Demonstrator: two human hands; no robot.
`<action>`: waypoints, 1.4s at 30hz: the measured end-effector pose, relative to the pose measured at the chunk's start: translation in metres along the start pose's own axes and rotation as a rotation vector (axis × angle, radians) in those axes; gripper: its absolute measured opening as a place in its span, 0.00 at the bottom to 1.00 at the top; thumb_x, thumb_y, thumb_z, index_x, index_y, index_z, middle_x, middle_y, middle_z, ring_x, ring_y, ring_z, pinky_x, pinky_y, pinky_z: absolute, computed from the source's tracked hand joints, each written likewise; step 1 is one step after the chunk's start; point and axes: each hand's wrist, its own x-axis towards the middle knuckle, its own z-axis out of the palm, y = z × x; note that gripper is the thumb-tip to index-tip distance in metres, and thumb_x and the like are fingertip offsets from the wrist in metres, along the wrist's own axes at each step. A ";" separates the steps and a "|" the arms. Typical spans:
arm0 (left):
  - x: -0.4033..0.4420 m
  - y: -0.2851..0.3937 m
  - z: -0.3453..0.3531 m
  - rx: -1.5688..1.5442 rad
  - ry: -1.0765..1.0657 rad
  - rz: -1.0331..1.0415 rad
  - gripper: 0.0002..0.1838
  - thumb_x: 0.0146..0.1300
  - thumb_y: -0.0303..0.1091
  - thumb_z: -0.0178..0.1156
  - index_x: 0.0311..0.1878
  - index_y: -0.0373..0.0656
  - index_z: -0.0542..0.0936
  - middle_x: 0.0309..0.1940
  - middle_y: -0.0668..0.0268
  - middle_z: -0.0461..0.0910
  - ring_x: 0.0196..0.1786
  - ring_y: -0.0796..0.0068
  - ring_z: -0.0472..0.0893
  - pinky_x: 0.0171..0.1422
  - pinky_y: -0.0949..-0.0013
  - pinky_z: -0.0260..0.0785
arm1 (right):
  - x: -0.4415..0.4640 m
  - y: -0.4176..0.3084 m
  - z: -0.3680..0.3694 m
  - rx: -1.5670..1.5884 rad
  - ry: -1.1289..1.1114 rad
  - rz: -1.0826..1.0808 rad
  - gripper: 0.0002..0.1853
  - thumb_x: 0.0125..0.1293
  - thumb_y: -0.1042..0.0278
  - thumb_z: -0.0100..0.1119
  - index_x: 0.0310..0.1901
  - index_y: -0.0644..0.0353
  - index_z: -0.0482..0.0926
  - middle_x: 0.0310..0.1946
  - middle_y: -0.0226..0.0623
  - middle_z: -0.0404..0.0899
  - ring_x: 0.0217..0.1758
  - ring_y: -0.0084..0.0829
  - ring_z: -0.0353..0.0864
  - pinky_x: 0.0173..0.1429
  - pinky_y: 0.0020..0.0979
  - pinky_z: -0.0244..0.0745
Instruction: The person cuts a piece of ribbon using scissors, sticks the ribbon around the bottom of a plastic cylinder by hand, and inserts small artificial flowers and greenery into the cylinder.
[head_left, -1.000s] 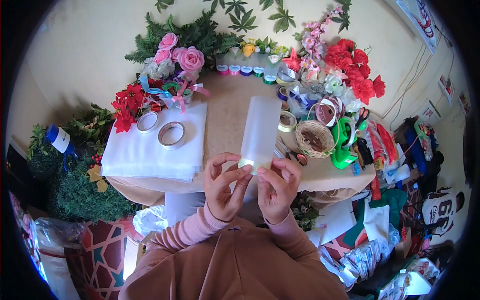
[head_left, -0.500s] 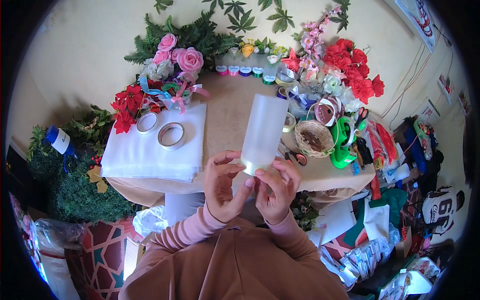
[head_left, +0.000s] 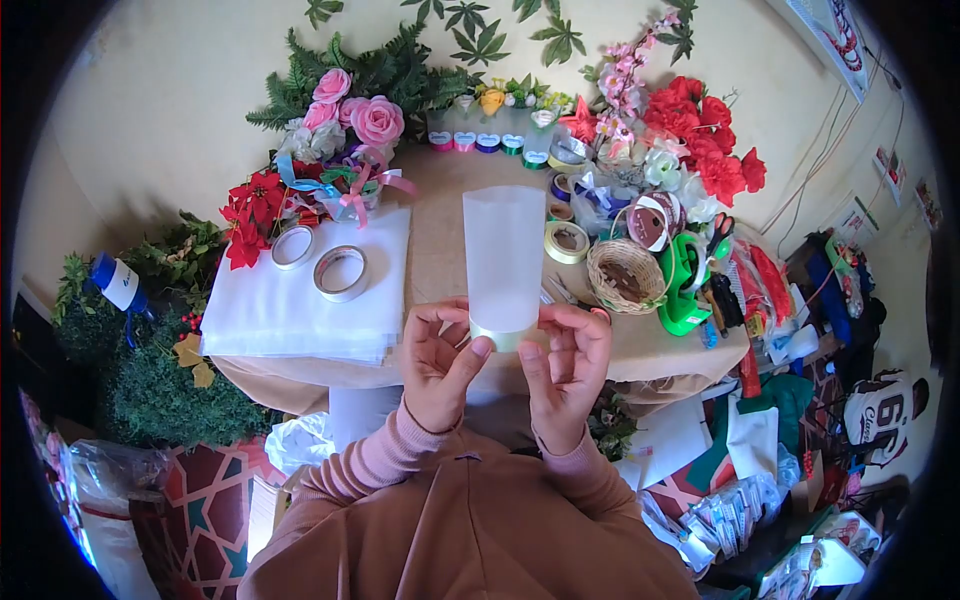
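Observation:
A frosted, translucent plastic tube (head_left: 504,255) stands nearly upright in front of me, above the table's front edge. Around its lower end runs a pale cream ribbon band (head_left: 503,339). My left hand (head_left: 438,362) grips the band's left side, thumb in front and fingers behind. On the right side, my right hand (head_left: 567,365) pinches the same lower end, its thumb against the band. The fingertips behind the tube are partly hidden.
White translucent sheets (head_left: 300,310) lie left with two tape rolls, one a white roll (head_left: 341,273). Rightward are a cream ribbon roll (head_left: 566,242), a wicker basket (head_left: 625,275), a green tape dispenser (head_left: 685,300) and scissors. Artificial flowers (head_left: 377,120) and decorated tubes (head_left: 487,130) line the back.
The tube has shifted left and turned from a rightward lean to nearly upright. My right hand has moved slightly right, and the hands now sit on opposite sides of the band.

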 end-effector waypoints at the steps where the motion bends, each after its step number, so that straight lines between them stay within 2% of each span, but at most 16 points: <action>1: 0.000 0.000 0.000 -0.011 -0.015 -0.006 0.17 0.55 0.17 0.58 0.45 0.41 0.65 0.53 0.59 0.66 0.55 0.69 0.71 0.53 0.71 0.68 | 0.000 -0.001 0.000 0.000 -0.001 0.000 0.22 0.55 0.84 0.59 0.50 0.64 0.62 0.49 0.42 0.66 0.52 0.31 0.70 0.58 0.30 0.66; 8: -0.001 -0.005 -0.005 -0.044 -0.057 -0.011 0.16 0.56 0.17 0.57 0.45 0.42 0.65 0.52 0.59 0.67 0.54 0.70 0.72 0.53 0.71 0.67 | 0.001 0.001 -0.001 0.011 0.003 0.038 0.24 0.56 0.84 0.60 0.51 0.64 0.61 0.49 0.42 0.66 0.52 0.30 0.70 0.58 0.31 0.66; 17: 0.000 -0.002 -0.004 -0.014 0.000 -0.094 0.16 0.59 0.19 0.55 0.48 0.41 0.65 0.51 0.60 0.69 0.54 0.73 0.72 0.54 0.71 0.66 | 0.001 0.000 -0.002 0.057 -0.002 0.083 0.23 0.56 0.84 0.58 0.52 0.63 0.60 0.48 0.42 0.67 0.54 0.31 0.69 0.60 0.32 0.64; 23: 0.002 0.002 0.000 0.063 -0.164 -0.014 0.24 0.56 0.20 0.59 0.54 0.41 0.61 0.51 0.60 0.71 0.55 0.71 0.71 0.58 0.69 0.64 | 0.001 0.001 0.001 -0.055 -0.067 -0.074 0.26 0.54 0.83 0.62 0.52 0.63 0.60 0.49 0.43 0.66 0.58 0.38 0.68 0.61 0.34 0.64; 25: 0.003 0.002 -0.003 -0.063 -0.174 -0.115 0.27 0.55 0.23 0.62 0.55 0.41 0.59 0.53 0.60 0.70 0.57 0.70 0.70 0.61 0.67 0.62 | 0.001 0.001 0.001 -0.055 -0.082 -0.102 0.27 0.53 0.83 0.63 0.52 0.63 0.59 0.49 0.44 0.65 0.59 0.39 0.67 0.61 0.34 0.64; 30: 0.005 0.002 -0.008 -0.136 -0.216 -0.166 0.30 0.56 0.28 0.63 0.58 0.42 0.58 0.55 0.60 0.68 0.60 0.69 0.68 0.64 0.63 0.58 | 0.001 0.000 0.003 -0.070 -0.102 -0.126 0.30 0.52 0.82 0.63 0.53 0.62 0.57 0.49 0.43 0.65 0.57 0.39 0.67 0.62 0.35 0.61; 37: 0.006 0.005 -0.009 -0.204 -0.265 -0.296 0.36 0.57 0.29 0.62 0.64 0.43 0.53 0.60 0.60 0.63 0.63 0.67 0.65 0.67 0.61 0.55 | 0.000 0.000 0.002 -0.088 -0.119 -0.087 0.33 0.51 0.80 0.64 0.55 0.61 0.55 0.51 0.43 0.62 0.58 0.37 0.66 0.61 0.34 0.62; 40: 0.007 0.003 -0.011 -0.096 -0.297 -0.200 0.38 0.56 0.27 0.62 0.65 0.41 0.51 0.59 0.60 0.63 0.63 0.66 0.64 0.68 0.61 0.53 | 0.000 0.002 -0.002 -0.021 -0.126 -0.034 0.35 0.50 0.77 0.66 0.56 0.60 0.54 0.51 0.43 0.61 0.59 0.35 0.64 0.61 0.33 0.62; 42: 0.003 0.005 -0.014 0.008 -0.320 -0.164 0.38 0.56 0.26 0.62 0.64 0.40 0.50 0.61 0.57 0.62 0.64 0.65 0.63 0.68 0.60 0.52 | 0.001 0.002 -0.005 0.101 -0.168 0.016 0.36 0.51 0.77 0.65 0.57 0.61 0.51 0.52 0.47 0.61 0.58 0.37 0.66 0.61 0.35 0.61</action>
